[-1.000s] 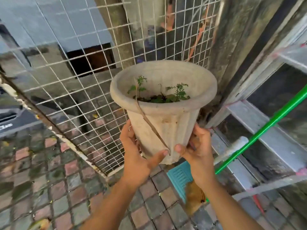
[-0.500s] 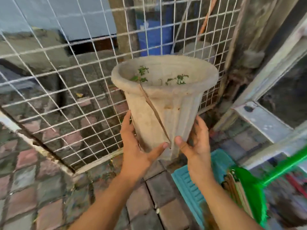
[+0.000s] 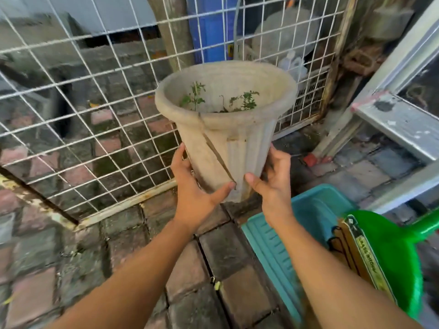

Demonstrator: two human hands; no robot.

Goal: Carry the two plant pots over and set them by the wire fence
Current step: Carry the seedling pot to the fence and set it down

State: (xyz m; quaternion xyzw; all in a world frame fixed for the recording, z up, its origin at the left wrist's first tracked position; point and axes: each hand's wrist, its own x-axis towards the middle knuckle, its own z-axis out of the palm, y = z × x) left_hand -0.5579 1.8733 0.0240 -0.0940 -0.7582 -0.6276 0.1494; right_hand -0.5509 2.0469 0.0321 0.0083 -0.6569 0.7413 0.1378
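The left hand [image 3: 193, 198] and right hand [image 3: 273, 184] clasp one pot [image 3: 225, 138] in the air just before the wire fence [image 3: 95, 115], not yet set down; no second pot is visible.

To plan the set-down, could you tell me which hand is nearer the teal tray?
Right. The right hand grips the pot just above the teal tray; the left hand is across the pot.

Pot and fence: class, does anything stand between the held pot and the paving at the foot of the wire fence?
Nothing visible does. The pot, held in both hands, hangs just before the fence, and the paving below looks bare. The teal tray lies to the right, aside.
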